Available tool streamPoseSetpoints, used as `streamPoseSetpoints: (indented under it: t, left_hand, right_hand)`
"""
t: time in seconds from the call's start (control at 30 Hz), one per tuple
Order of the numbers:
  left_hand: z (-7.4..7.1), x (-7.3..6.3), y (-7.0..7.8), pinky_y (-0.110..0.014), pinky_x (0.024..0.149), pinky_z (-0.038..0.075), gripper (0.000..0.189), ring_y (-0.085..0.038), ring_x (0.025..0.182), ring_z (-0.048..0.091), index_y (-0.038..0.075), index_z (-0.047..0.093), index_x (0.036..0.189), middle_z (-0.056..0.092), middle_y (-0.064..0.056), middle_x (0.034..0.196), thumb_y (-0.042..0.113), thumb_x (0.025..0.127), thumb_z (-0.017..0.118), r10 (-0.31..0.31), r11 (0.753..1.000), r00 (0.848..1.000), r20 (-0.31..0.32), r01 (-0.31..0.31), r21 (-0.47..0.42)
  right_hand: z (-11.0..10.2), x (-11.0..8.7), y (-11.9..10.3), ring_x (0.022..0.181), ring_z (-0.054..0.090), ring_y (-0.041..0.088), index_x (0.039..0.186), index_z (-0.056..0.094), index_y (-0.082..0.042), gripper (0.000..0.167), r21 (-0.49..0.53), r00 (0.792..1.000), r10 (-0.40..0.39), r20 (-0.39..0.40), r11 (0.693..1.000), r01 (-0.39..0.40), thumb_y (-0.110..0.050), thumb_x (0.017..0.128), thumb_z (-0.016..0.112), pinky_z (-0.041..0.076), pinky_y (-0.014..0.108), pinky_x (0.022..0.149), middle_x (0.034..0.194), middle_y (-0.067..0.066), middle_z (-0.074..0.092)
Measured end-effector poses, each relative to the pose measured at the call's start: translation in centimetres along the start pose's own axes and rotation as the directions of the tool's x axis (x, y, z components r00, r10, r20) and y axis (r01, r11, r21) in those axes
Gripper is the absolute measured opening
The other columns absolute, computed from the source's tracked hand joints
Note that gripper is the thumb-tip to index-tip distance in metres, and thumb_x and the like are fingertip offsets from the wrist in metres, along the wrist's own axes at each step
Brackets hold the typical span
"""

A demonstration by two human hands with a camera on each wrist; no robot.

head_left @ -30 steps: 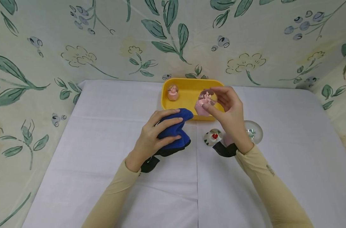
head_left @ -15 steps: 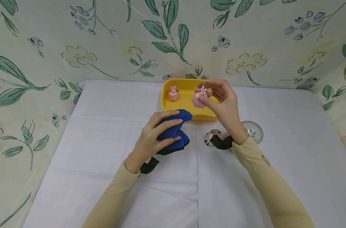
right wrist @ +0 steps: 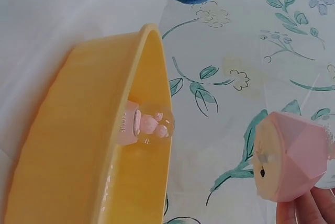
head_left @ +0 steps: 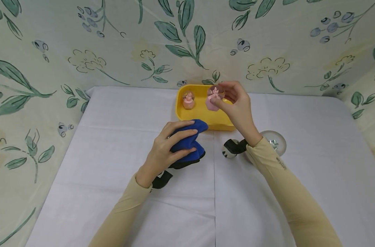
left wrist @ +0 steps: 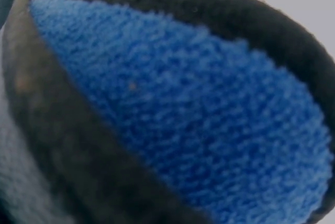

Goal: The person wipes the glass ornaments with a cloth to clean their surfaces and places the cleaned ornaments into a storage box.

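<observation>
My right hand point(head_left: 239, 107) pinches a snow globe with a faceted pink base point(head_left: 212, 104) and holds it above the yellow tray point(head_left: 219, 126). In the right wrist view, the pink base point(right wrist: 304, 157) is tilted on its side, its underside showing. A smaller snow globe point(head_left: 188, 103) with a pink figure stands inside the tray at its left. My left hand point(head_left: 161, 149) grips a folded blue cloth point(head_left: 190, 141) with black edging, just in front of the tray. The cloth point(left wrist: 209, 114) fills most of the left wrist view.
Near the right forearm stand a clear globe point(head_left: 280, 142) with a pale green shape inside and a small round ornament point(head_left: 228, 152), partly hidden by a black wrist strap point(head_left: 237, 146). White cloth point(head_left: 113, 137) covers the table; a patterned curtain point(head_left: 113, 51) hangs behind.
My right hand has moved left and farther back with the pink snow globe, over the tray. The left hand and blue cloth have stayed nearly still.
</observation>
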State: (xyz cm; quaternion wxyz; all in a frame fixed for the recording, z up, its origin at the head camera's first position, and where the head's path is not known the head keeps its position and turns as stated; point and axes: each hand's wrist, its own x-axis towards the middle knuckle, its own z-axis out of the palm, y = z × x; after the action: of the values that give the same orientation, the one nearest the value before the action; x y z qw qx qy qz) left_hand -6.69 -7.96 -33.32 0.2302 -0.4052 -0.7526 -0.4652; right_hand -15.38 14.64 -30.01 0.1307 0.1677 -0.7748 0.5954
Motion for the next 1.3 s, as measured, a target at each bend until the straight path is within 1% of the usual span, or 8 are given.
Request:
streamPoseSetpoints:
  t: [0.17,0.33,0.43,0.53,0.67,0.9,1.1,1.3]
  left_hand:
    - [0.0,-0.1,0.0,-0.040,0.100,0.043,0.041,-0.030,0.117,0.048,0.004,0.062,0.117,0.051,-0.015,0.131,0.036,0.092,0.060,-0.012,1.000,1.000,0.005,0.012,0.003]
    - [0.1,-0.1,0.0,-0.040,0.101,0.043,0.042,-0.029,0.117,0.048,0.004,0.062,0.117,0.051,-0.015,0.131,0.037,0.092,0.060,-0.026,1.000,1.000,0.009,0.026,0.000]
    - [0.1,-0.2,0.1,-0.040,0.101,0.043,0.042,-0.029,0.117,0.048,0.004,0.062,0.117,0.052,-0.015,0.131,0.037,0.092,0.060,-0.029,1.000,1.000,0.009,0.029,0.001]
    - [0.1,-0.2,0.1,-0.040,0.101,0.043,0.042,-0.029,0.117,0.048,0.004,0.062,0.117,0.052,-0.015,0.131,0.037,0.092,0.060,-0.028,1.000,1.000,0.009,0.028,0.002]
    - [0.2,-0.2,0.0,-0.040,0.100,0.043,0.042,-0.029,0.116,0.049,0.004,0.062,0.117,0.052,-0.015,0.131,0.037,0.092,0.060,-0.023,1.000,1.000,0.009,0.023,0.001]
    - [0.2,-0.3,-0.1,-0.040,0.100,0.043,0.042,-0.029,0.117,0.048,0.004,0.062,0.118,0.051,-0.014,0.131,0.036,0.092,0.060,-0.025,1.000,1.000,0.017,0.025,0.001]
    - [0.2,-0.3,0.0,-0.039,0.100,0.043,0.041,-0.029,0.117,0.048,0.005,0.062,0.119,0.051,-0.014,0.131,0.034,0.091,0.062,-0.029,1.000,0.999,0.023,0.029,0.001]
    - [0.3,-0.5,-0.1,-0.039,0.101,0.043,0.041,-0.030,0.117,0.048,0.005,0.062,0.119,0.051,-0.015,0.131,0.034,0.089,0.062,-0.037,0.999,0.999,0.026,0.037,-0.003]
  right_hand:
    - [0.5,0.9,0.8,0.106,0.057,0.022,0.121,0.052,0.003,0.043,0.002,0.999,0.037,0.005,0.999,-0.037,-0.006,0.084,0.073,0.044,0.030,0.098,0.121,0.013,0.060]
    - [0.8,1.8,1.7,0.107,0.057,0.020,0.122,0.053,0.001,0.045,0.007,0.997,0.077,0.015,0.997,-0.077,-0.010,0.084,0.074,0.044,0.029,0.098,0.118,0.013,0.061]
    - [1.0,2.2,2.3,0.107,0.057,0.019,0.123,0.052,0.001,0.045,0.019,0.993,0.112,0.028,0.993,-0.112,-0.011,0.085,0.073,0.044,0.028,0.097,0.119,0.012,0.061]
    - [1.3,2.7,2.8,0.107,0.056,0.021,0.123,0.051,0.001,0.045,0.024,0.988,0.152,0.037,0.988,-0.153,-0.011,0.086,0.073,0.045,0.028,0.097,0.119,0.013,0.060]
    - [1.8,3.2,3.4,0.106,0.056,0.023,0.124,0.050,0.001,0.045,0.014,0.982,0.184,0.044,0.983,-0.185,-0.010,0.086,0.072,0.045,0.028,0.096,0.119,0.015,0.060]
    - [2.8,3.6,4.2,0.107,0.055,0.022,0.123,0.049,0.000,0.045,-0.008,0.976,0.212,0.048,0.977,-0.211,-0.013,0.086,0.072,0.044,0.027,0.097,0.119,0.014,0.060]
    - [3.5,3.9,4.8,0.107,0.055,0.023,0.122,0.049,0.001,0.043,-0.004,0.969,0.242,0.051,0.970,-0.242,-0.009,0.087,0.071,0.044,0.028,0.096,0.120,0.015,0.060]
    - [3.9,4.3,5.2,0.106,0.055,0.025,0.124,0.047,0.002,0.044,-0.002,0.954,0.294,0.062,0.956,-0.295,-0.007,0.087,0.071,0.045,0.028,0.095,0.121,0.015,0.059]
